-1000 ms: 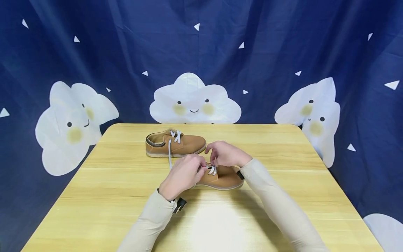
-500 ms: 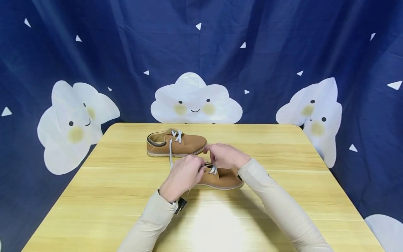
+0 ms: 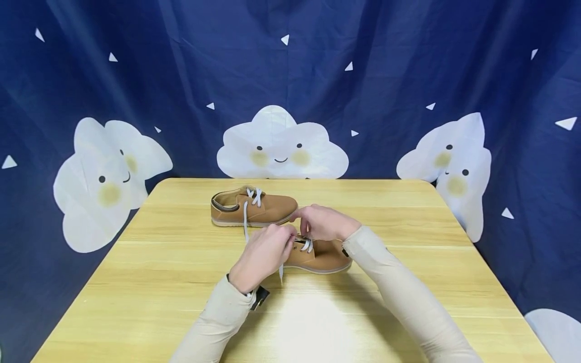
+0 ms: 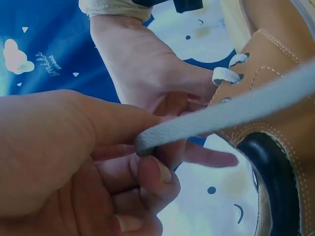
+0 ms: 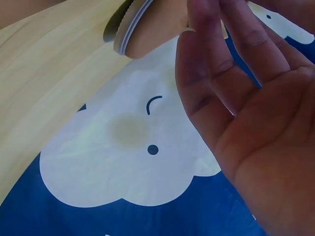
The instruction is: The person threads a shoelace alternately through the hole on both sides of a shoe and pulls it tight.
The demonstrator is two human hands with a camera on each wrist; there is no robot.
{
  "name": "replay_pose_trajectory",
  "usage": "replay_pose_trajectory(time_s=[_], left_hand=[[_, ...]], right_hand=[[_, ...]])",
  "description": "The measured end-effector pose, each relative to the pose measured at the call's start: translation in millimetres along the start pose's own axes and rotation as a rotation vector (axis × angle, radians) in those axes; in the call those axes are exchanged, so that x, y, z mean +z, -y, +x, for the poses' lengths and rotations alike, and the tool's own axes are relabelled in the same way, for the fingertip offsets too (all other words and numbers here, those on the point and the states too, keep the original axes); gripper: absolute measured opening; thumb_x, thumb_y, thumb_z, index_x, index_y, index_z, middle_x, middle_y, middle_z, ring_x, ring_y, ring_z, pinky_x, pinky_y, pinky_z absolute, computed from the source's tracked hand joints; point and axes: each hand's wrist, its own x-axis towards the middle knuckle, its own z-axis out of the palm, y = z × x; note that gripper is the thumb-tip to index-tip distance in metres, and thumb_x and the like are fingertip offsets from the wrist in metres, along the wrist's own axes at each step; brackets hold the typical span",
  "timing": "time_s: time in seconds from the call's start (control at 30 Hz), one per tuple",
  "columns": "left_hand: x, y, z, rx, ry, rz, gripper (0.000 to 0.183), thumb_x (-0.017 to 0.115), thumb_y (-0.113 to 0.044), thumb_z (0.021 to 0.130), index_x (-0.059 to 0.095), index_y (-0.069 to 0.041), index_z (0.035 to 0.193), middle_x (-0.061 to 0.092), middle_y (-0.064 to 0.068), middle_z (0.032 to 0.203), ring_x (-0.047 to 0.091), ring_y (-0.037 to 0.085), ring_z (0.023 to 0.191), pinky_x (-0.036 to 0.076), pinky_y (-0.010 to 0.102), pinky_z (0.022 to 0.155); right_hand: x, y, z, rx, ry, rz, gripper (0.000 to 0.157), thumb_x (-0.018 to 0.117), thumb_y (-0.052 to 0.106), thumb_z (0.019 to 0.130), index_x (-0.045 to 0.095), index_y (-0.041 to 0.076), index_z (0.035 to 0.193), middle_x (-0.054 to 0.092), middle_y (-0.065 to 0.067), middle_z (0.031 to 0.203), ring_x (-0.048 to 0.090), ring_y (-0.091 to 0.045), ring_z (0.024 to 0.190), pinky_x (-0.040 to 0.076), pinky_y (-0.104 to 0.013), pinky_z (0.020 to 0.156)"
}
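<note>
A tan shoe (image 3: pixel 329 254) with a pale shoelace (image 3: pixel 306 245) stands nearest me, toe to the right. My left hand (image 3: pixel 265 254) is over its heel half, hiding much of it. In the left wrist view, the left thumb and fingers pinch a flat white lace (image 4: pixel 216 113), which runs up to the right across the shoe. My right hand (image 3: pixel 328 223) reaches over the shoe from the far side, fingertips right at the eyelet flap (image 4: pixel 246 73). Whether those fingertips grip anything, I cannot tell. A loose lace end (image 3: pixel 281 272) hangs beneath the left hand.
A second tan shoe (image 3: pixel 272 207) stands just behind, toe to the right, near both hands. From its side a white lace (image 3: pixel 245 222) trails down toward the left hand. The wooden table (image 3: pixel 386 302) backs onto a blue cloud-patterned curtain (image 3: pixel 290 75).
A white lace end now hangs lower beneath the left hand, over the near side of the shoe. The right hand has shifted slightly left; both shoes stay in place.
</note>
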Motion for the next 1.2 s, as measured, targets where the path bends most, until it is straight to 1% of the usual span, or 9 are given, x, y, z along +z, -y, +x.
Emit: replay_pose_trajectory(time_s=[0.17, 0.3, 0.47, 0.57, 0.7, 0.87, 0.93, 1.07, 1.2], left_hand=[[1.0, 0.1, -1.6, 0.002, 0.006, -0.07, 0.012, 0.063, -0.003, 0.096, 0.071, -0.011, 0.094, 0.057, -0.007, 0.067, 0.046, 0.004, 0.055, 0.035, 0.022, 0.047], [1.4, 0.4, -2.4, -0.006, 0.045, -0.172, 0.01, 0.061, -0.005, 0.099, 0.07, -0.008, 0.103, 0.061, -0.007, 0.072, 0.048, 0.003, 0.056, 0.04, 0.021, 0.05], [-0.4, 1.2, -3.5, -0.064, 0.107, -0.329, 0.012, 0.059, -0.006, 0.101, 0.063, -0.005, 0.113, 0.058, -0.006, 0.067, 0.048, 0.004, 0.053, 0.039, 0.02, 0.05], [-0.5, 1.4, -4.1, -0.081, 0.136, -0.358, 0.014, 0.059, -0.007, 0.101, 0.061, -0.005, 0.114, 0.062, -0.003, 0.071, 0.052, 0.005, 0.057, 0.041, 0.022, 0.052], [2.3, -0.3, -4.7, -0.088, 0.13, -0.28, 0.017, 0.065, -0.016, 0.101, 0.063, -0.005, 0.114, 0.069, -0.001, 0.078, 0.059, 0.006, 0.065, 0.046, 0.024, 0.057], [8.8, -5.6, -4.2, -0.134, 0.065, -0.093, 0.024, 0.074, -0.03, 0.096, 0.067, -0.009, 0.104, 0.063, -0.004, 0.072, 0.055, 0.01, 0.059, 0.044, 0.029, 0.052], [11.7, -7.2, -3.9, -0.132, 0.047, -0.031, 0.023, 0.077, -0.03, 0.094, 0.067, -0.01, 0.1, 0.061, -0.003, 0.071, 0.054, 0.012, 0.057, 0.042, 0.03, 0.049], [16.1, -9.3, -2.9, -0.098, 0.001, 0.076, 0.019, 0.079, -0.026, 0.092, 0.066, -0.013, 0.086, 0.063, -0.003, 0.069, 0.06, 0.015, 0.056, 0.044, 0.032, 0.047], [17.5, -9.8, -2.8, -0.079, -0.045, 0.146, 0.025, 0.073, -0.02, 0.095, 0.062, -0.017, 0.072, 0.06, -0.004, 0.062, 0.055, 0.014, 0.051, 0.04, 0.031, 0.042]], right_hand=[[0.0, 2.1, 0.8, 0.036, 0.023, -0.016, 0.053, 0.058, -0.013, 0.088, 0.059, 0.002, 0.139, 0.075, 0.001, 0.085, 0.069, -0.007, 0.078, 0.057, -0.026, 0.076], [-0.3, 2.0, 0.7, 0.053, 0.051, 0.002, 0.046, 0.055, -0.012, 0.091, 0.058, 0.004, 0.134, 0.072, -0.001, 0.085, 0.063, -0.008, 0.072, 0.053, -0.025, 0.072], [-0.2, 1.0, -0.5, 0.036, 0.068, 0.053, 0.041, 0.052, -0.013, 0.09, 0.055, 0.006, 0.127, 0.065, -0.004, 0.079, 0.054, -0.009, 0.066, 0.046, -0.022, 0.066], [0.0, -0.2, -0.4, 0.021, 0.074, 0.084, 0.04, 0.051, -0.013, 0.09, 0.054, 0.005, 0.126, 0.062, -0.004, 0.076, 0.05, -0.009, 0.064, 0.043, -0.022, 0.064], [-0.6, -6.0, -1.1, -0.001, 0.014, 0.142, 0.036, 0.052, -0.009, 0.093, 0.055, 0.0, 0.128, 0.065, -0.005, 0.08, 0.051, -0.007, 0.067, 0.046, -0.023, 0.069], [-1.3, -17.0, -11.3, 0.03, -0.124, 0.247, 0.03, 0.053, -0.003, 0.098, 0.059, -0.001, 0.128, 0.072, -0.005, 0.087, 0.06, -0.009, 0.072, 0.052, -0.028, 0.076], [0.5, -20.5, -17.1, 0.049, -0.155, 0.293, 0.028, 0.053, -0.001, 0.099, 0.061, -0.002, 0.126, 0.073, -0.006, 0.089, 0.065, -0.014, 0.077, 0.054, -0.03, 0.079], [9.0, -29.0, -27.3, 0.075, -0.187, 0.372, 0.025, 0.053, 0.001, 0.101, 0.064, -0.002, 0.123, 0.074, -0.014, 0.095, 0.07, -0.022, 0.088, 0.057, -0.034, 0.083], [18.7, -36.7, -33.0, 0.089, -0.186, 0.387, 0.023, 0.056, 0.006, 0.102, 0.065, 0.0, 0.122, 0.073, -0.014, 0.1, 0.069, -0.018, 0.091, 0.056, -0.032, 0.083]])
